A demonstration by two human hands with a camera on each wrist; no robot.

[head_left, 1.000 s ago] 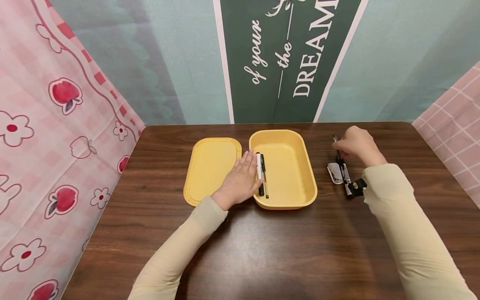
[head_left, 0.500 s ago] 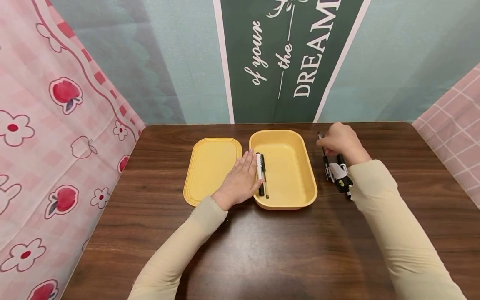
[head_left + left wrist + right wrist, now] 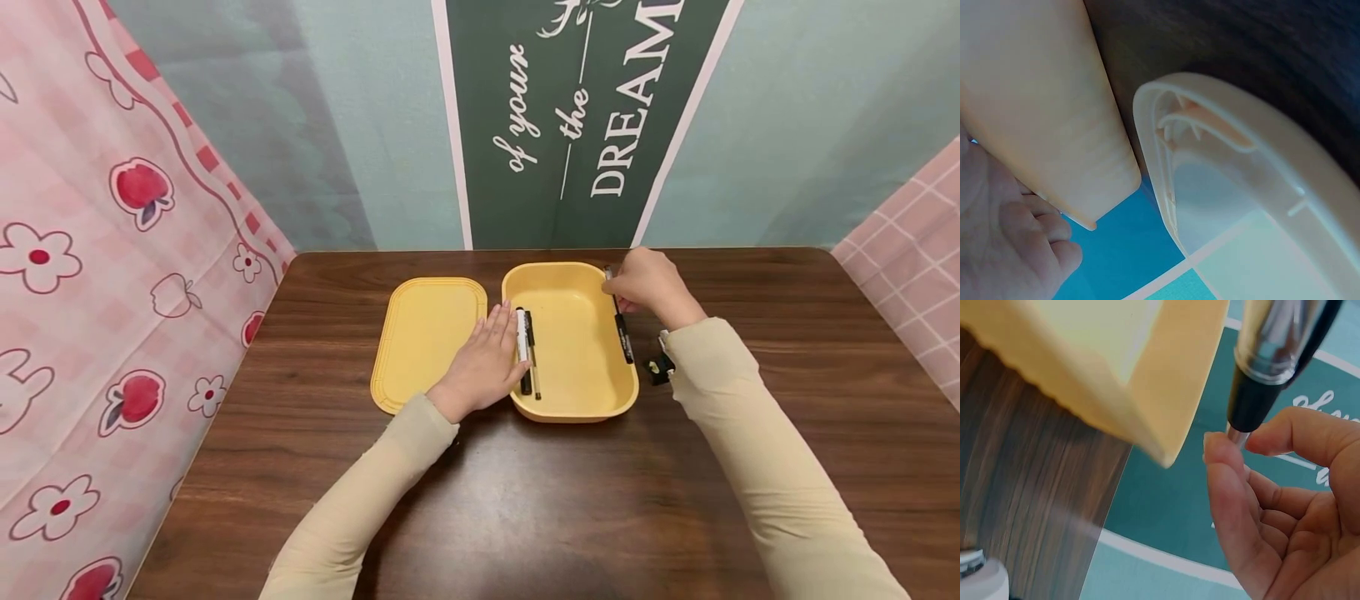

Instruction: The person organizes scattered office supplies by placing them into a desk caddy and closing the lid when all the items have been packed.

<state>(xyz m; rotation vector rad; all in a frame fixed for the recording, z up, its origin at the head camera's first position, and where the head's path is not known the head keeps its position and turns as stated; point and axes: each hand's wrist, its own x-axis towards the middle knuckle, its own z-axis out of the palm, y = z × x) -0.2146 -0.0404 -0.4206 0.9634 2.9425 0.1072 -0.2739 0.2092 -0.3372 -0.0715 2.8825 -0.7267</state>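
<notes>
My left hand (image 3: 483,358) rests with straight fingers on the left rim of a yellow plastic box (image 3: 573,412). Inside the box, beside those fingers, lie a white-and-black marker (image 3: 522,350) and a slim pen (image 3: 533,354) with a black cap. Over the box's far right rim, my right hand (image 3: 648,287) pinches a black pen (image 3: 622,333) by its far end, thumb against fingertip. The right wrist view shows this pen's shiny barrel (image 3: 1266,350) and black cone above the fingertips. In the left wrist view, the box wall (image 3: 1041,112) stands close to the curled-looking fingers.
The flat yellow lid (image 3: 427,342) lies left of the box; its ridged rim (image 3: 1241,119) shows in the left wrist view. A small black device (image 3: 660,369) sits by the right cuff. A white object (image 3: 985,581) is cut off at the right wrist view's corner.
My right hand has carried the black pen leftward, from the table right of the box to over its right rim. My left hand has stayed in place.
</notes>
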